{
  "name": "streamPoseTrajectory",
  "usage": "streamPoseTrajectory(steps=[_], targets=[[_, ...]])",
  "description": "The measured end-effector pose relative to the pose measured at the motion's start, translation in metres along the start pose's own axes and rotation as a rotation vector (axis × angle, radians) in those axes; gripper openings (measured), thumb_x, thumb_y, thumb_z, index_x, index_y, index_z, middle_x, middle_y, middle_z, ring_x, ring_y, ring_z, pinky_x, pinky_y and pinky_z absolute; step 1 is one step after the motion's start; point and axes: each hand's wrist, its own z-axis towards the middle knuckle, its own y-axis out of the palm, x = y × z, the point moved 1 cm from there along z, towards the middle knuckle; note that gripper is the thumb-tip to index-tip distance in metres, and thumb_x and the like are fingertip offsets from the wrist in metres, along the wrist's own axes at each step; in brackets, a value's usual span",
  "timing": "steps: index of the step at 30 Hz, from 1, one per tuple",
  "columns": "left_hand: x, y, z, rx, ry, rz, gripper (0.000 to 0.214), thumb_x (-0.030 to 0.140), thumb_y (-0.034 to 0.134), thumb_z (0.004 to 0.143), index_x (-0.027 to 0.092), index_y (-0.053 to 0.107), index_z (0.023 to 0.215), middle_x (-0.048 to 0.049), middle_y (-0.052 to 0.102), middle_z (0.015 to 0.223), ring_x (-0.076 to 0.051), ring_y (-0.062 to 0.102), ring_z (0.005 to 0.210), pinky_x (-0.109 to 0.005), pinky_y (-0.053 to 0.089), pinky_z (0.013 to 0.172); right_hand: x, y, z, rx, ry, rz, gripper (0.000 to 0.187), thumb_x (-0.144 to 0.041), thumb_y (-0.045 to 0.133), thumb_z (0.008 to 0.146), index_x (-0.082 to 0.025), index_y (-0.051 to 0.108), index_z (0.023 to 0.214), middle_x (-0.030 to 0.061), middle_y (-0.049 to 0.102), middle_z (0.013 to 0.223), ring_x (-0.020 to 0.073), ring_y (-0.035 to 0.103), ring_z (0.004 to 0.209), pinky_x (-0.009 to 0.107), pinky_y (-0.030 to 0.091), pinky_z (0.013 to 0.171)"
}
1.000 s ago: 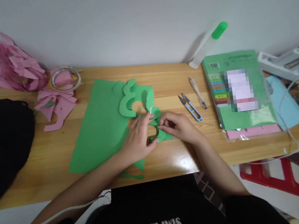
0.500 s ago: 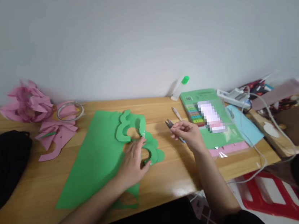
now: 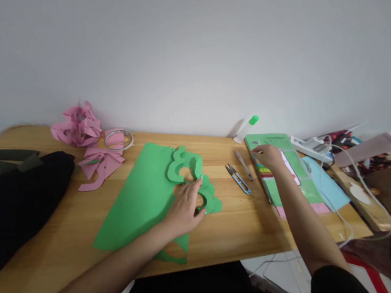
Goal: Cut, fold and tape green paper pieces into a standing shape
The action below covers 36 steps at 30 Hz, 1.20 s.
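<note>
My left hand (image 3: 185, 207) lies on the right edge of a large green paper sheet (image 3: 141, 198). Its thumb and fingers are closed on a curly green paper cut-out (image 3: 211, 199), and a small white bit shows at the fingertip. More curved green cut-outs (image 3: 178, 165) lie just beyond. My right hand (image 3: 270, 155) reaches far right onto the top corner of a green pack of coloured paper (image 3: 292, 177). Its fingers are held together, and whether they hold anything is hidden. Blue-handled snips (image 3: 238, 179) lie on the wooden table (image 3: 63, 229) between my hands.
A thin stick tool (image 3: 244, 165) lies beside the snips, and a white tube with a green cap (image 3: 246, 128) rests by the wall. A pink paper flower (image 3: 79, 125), pink scraps (image 3: 100, 165) and a tape roll (image 3: 118, 139) sit back left. A black bag (image 3: 16, 197) fills the left; a power strip (image 3: 311, 146) and cables lie right.
My right hand left the green cut-out, passed over the snips and now rests on the paper pack. My left hand stayed on the cut-out. The view swung up and right.
</note>
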Motion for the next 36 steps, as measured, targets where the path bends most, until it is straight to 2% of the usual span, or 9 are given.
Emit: streamPoseTrajectory(steps=[3,5,9,11,16,20,26,30,36], targets=[[0.001,-0.003,0.001,0.001,0.02,-0.019,0.081,0.02,0.062,0.082,0.02,0.015,0.148,-0.019,0.047,0.141,-0.034,0.047,0.132,-0.057,0.045,0.105,-0.009,-0.005,-0.011,0.038,-0.024,-0.075,0.022,-0.024,0.055,0.077,-0.015,0.075,0.075,0.0143,0.073,0.09,0.0284,0.067,0.086,0.035,0.048,0.074],[0.002,-0.005,0.002,0.01,0.024,-0.035,0.079,0.021,0.061,0.083,0.021,0.016,0.148,-0.0183,0.047,0.141,-0.033,0.046,0.134,-0.057,0.044,0.107,-0.021,-0.005,-0.026,0.055,-0.11,-0.059,0.025,-0.027,0.054,0.08,-0.014,0.075,0.081,0.0135,0.072,0.093,0.0261,0.067,0.082,0.034,0.048,0.073],[0.004,-0.008,0.004,0.016,0.018,-0.043,0.077,0.022,0.061,0.084,0.021,0.017,0.148,-0.0171,0.048,0.14,-0.032,0.047,0.132,-0.056,0.043,0.108,-0.043,0.004,-0.061,-0.032,-0.356,0.17,0.028,-0.034,0.054,0.081,-0.016,0.075,0.088,0.0085,0.072,0.083,0.0185,0.064,0.067,0.028,0.049,0.064],[0.005,-0.008,0.004,0.003,0.006,-0.05,0.077,0.023,0.06,0.084,0.021,0.017,0.148,-0.0168,0.049,0.14,-0.032,0.046,0.133,-0.056,0.043,0.109,-0.044,0.008,-0.067,-0.052,-0.405,0.223,0.03,-0.036,0.054,0.081,-0.017,0.074,0.09,0.0078,0.072,0.083,0.0171,0.063,0.064,0.027,0.049,0.062],[0.004,-0.007,0.003,0.013,-0.007,-0.068,0.073,0.021,0.06,0.084,0.02,0.021,0.146,-0.0175,0.049,0.139,-0.032,0.046,0.132,-0.057,0.043,0.108,-0.011,0.002,-0.027,0.035,-0.202,-0.064,0.028,-0.025,0.055,0.074,-0.017,0.075,0.093,0.008,0.072,0.083,0.0199,0.063,0.068,0.029,0.045,0.062],[0.003,-0.007,0.003,0.003,-0.016,-0.08,0.07,0.02,0.059,0.084,0.019,0.024,0.144,-0.0178,0.049,0.139,-0.032,0.046,0.132,-0.057,0.044,0.106,0.008,-0.011,0.002,-0.118,-0.144,-0.245,0.026,-0.02,0.059,0.07,-0.017,0.075,0.091,0.0077,0.072,0.084,0.0208,0.063,0.071,0.029,0.043,0.064],[0.006,-0.006,0.004,-0.004,-0.043,-0.089,0.07,0.024,0.06,0.083,0.016,0.025,0.144,-0.0187,0.05,0.138,-0.032,0.046,0.132,-0.056,0.044,0.107,-0.013,-0.034,0.002,-0.023,-0.1,-0.144,0.025,-0.022,0.063,0.075,-0.017,0.074,0.097,0.0111,0.072,0.085,0.0193,0.061,0.066,0.03,0.041,0.062],[0.005,-0.004,0.006,-0.015,-0.052,-0.083,0.072,0.027,0.06,0.083,0.015,0.025,0.144,-0.0191,0.049,0.139,-0.032,0.045,0.133,-0.055,0.042,0.109,-0.028,-0.053,0.001,0.04,-0.018,-0.057,0.027,-0.021,0.069,0.07,-0.023,0.073,0.097,0.0093,0.072,0.088,0.0171,0.059,0.061,0.031,0.04,0.06],[0.005,-0.007,0.004,-0.011,-0.017,-0.093,0.069,0.032,0.059,0.084,0.015,0.028,0.143,-0.0195,0.049,0.139,-0.031,0.045,0.133,-0.053,0.043,0.109,-0.047,-0.062,-0.017,0.167,-0.161,0.094,0.027,-0.025,0.065,0.071,-0.023,0.073,0.096,0.0078,0.071,0.079,0.0145,0.058,0.056,0.029,0.043,0.059]])
